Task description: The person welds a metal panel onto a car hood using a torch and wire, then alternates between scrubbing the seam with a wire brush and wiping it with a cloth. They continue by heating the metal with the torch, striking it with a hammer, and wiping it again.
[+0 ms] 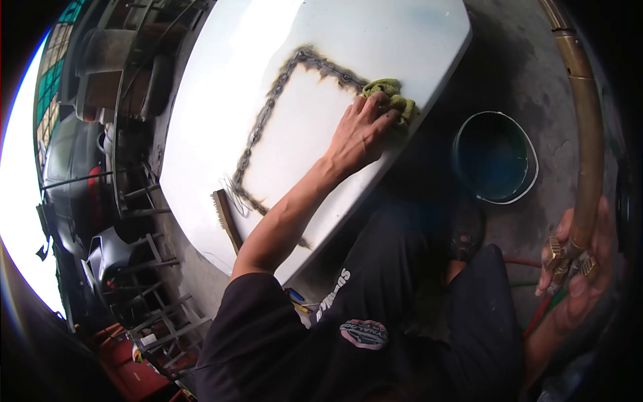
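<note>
My left hand (365, 130) is closed on a crumpled yellow-green cloth (395, 100), pressing it onto a white metal panel (415, 33). The cloth lies at the end of a dark, scorched weld seam (258, 127) that traces part of a rectangle on the panel. At the far right, my right hand (579, 275) grips a brass gas torch (586, 127) around its valve knobs, with red and green hoses below. The torch's tip is out of view. A wire brush (226, 218) and thin loose wire (234, 195) lie on the panel near my left forearm.
A bucket of liquid (495, 157) stands on the concrete floor right of the panel. Blue- and yellow-handled tools (298, 298) lie by the panel's lower edge. Metal racks (164, 268), a parked vehicle (67, 174) and a red box (134, 365) are along the left.
</note>
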### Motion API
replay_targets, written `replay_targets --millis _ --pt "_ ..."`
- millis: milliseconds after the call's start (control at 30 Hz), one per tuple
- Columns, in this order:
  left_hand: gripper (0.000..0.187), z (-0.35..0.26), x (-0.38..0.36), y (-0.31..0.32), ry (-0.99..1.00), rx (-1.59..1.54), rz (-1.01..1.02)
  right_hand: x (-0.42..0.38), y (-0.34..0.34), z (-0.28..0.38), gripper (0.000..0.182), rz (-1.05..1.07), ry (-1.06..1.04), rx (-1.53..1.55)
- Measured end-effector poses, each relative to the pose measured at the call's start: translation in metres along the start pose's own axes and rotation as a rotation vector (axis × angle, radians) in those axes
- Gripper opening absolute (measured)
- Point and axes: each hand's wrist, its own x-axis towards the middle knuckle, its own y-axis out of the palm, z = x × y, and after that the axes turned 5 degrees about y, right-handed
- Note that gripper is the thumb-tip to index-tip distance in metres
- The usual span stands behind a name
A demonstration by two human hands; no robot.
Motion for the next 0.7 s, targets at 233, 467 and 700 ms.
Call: replay_targets --millis 233,467,700 --pt "0.052 0.012 0.001 0.004 0.017 0.028 -0.013 0.000 0.001 -0.004 0.087 0.004 -0.007 0.005" --pt "0.025 0.147 0.015 -0.045 -0.215 0.271 -0.241 -0.008 -0.013 -0.002 0.088 -0.012 0.024 -0.019" --pt "0.028 0.113 0.029 -0.028 -0.390 0.323 -0.224 -0.005 -0.017 0.004 0.092 -0.018 0.009 0.007"
